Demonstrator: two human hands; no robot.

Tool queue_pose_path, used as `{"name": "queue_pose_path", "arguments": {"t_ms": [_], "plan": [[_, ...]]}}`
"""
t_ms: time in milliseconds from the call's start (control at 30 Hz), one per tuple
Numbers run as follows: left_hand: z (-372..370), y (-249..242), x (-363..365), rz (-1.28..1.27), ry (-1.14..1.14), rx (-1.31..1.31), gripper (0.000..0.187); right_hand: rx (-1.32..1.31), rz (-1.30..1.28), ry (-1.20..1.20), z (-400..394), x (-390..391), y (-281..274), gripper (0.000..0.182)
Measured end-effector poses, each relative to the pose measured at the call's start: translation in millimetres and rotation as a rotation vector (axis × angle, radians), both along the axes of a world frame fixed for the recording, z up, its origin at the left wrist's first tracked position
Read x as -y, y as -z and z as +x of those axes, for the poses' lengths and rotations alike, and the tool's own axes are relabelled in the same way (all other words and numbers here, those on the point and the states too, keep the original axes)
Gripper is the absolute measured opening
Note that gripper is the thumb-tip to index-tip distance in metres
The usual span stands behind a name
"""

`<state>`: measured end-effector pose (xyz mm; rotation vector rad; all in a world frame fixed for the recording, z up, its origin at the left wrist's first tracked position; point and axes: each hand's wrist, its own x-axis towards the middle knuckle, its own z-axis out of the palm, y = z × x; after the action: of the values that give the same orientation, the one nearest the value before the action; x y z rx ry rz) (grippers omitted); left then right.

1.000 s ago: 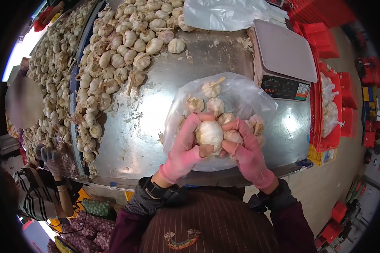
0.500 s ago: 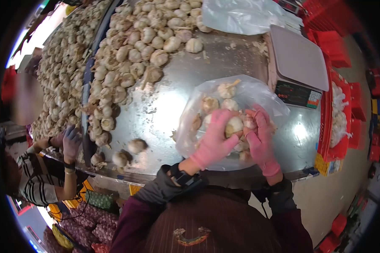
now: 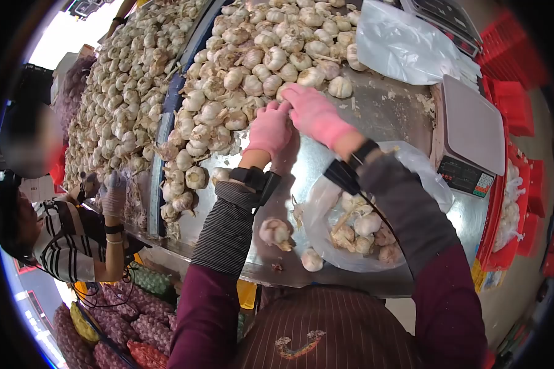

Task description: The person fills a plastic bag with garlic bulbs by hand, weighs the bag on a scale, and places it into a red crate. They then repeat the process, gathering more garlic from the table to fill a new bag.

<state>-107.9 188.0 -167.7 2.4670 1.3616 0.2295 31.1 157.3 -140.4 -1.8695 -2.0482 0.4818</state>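
Observation:
Both my hands wear pink gloves and reach to the near edge of the garlic pile (image 3: pixel 252 55). My left hand (image 3: pixel 268 130) has its fingers stretched forward, slightly apart, against the bulbs; its palm side is hidden. Close beside it, my right hand (image 3: pixel 317 117) has its fingers closed around a garlic bulb (image 3: pixel 282 91), partly covered by the glove. Under my right forearm lies a clear plastic bag (image 3: pixel 326 203), its mouth open, with several garlic bulbs (image 3: pixel 368 224) inside. Two loose bulbs, a larger one (image 3: pixel 275 232) and a smaller one (image 3: pixel 312 260), lie left of the bag.
A scale (image 3: pixel 471 126) stands at right on the metal table (image 3: pixel 375 117), with plastic bags (image 3: pixel 406 46) behind it. Red crates (image 3: pixel 495 227) line the right side, one holding bagged garlic. Beyond a blue divider (image 3: pixel 173 92) is more garlic, where another person's gloved hand (image 3: pixel 113 195) works.
My hands have left the bulbs at the bag and moved forward and left to the pile. Two bulbs now lie beside the bag. The view has shifted.

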Motion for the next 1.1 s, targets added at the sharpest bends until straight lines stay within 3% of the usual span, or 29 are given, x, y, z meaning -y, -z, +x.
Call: {"name": "queue_pose_path", "arguments": {"t_ms": [67, 133, 233, 300, 333, 367, 433, 500, 633, 833, 867, 933, 967, 1033, 1067, 1100], "plan": [[-11, 5, 1, -0.108, 0.081, -0.223, 0.035, 0.135, -0.032, -0.089, -6, -35, 8, 0.037], [-47, 4, 34, -0.120, 0.048, -0.198, 0.035, 0.404, -0.300, -0.144, -17, -48, 14, 0.041], [-89, 7, 55, -0.100, 0.046, -0.155, 0.037, 0.285, -0.358, -0.160, -18, -34, 21, 0.050], [-117, 0, 65, -0.303, 0.001, 0.302, 0.040, 0.024, -0.279, -0.274, -20, -8, 29, 0.046], [-128, -9, 70, -0.616, -0.091, 0.649, 0.045, -0.383, -0.502, -0.220, -30, 7, 8, 0.042], [-141, -30, 83, -1.118, -0.314, 1.041, 0.047, -0.791, -0.729, -0.164, -41, 26, -18, 0.038], [-157, -56, 119, -1.511, -0.387, 1.731, 0.049, -1.549, -0.917, -0.088, -63, 70, -33, 0.036], [-164, -59, 155, -1.540, -0.381, 2.094, 0.050, -1.824, -1.147, -0.061, -83, 104, -50, 0.041], [-177, -77, 209, -1.378, -0.251, 2.380, 0.046, -2.082, -1.351, 0.001, -127, 156, -72, 0.050], [-201, -86, 247, -1.310, -0.371, 2.351, 0.044, -2.058, -1.388, 0.081, -154, 182, -85, 0.046], [-199, -96, 252, -1.155, -0.601, 2.160, 0.043, -2.049, -1.366, 0.101, -155, 187, -83, 0.046], [-190, -105, 254, -1.093, -0.686, 1.998, 0.042, -2.132, -1.308, -0.075, -147, 195, -78, 0.043], [-176, -112, 251, -1.038, -0.747, 1.887, 0.042, -2.145, -1.282, -0.048, -138, 195, -85, 0.040], [-150, -114, 234, -1.262, -0.568, 1.909, 0.043, -2.146, -1.108, -0.021, -108, 201, -91, 0.036], [-128, -124, 229, -1.117, -0.482, 1.779, 0.037, -2.134, -1.042, 0.021, -87, 208, -92, 0.036], [-105, -121, 222, -1.167, -0.432, 1.777, 0.037, -2.004, -0.806, 0.090, -64, 217, -89, 0.037]]}}
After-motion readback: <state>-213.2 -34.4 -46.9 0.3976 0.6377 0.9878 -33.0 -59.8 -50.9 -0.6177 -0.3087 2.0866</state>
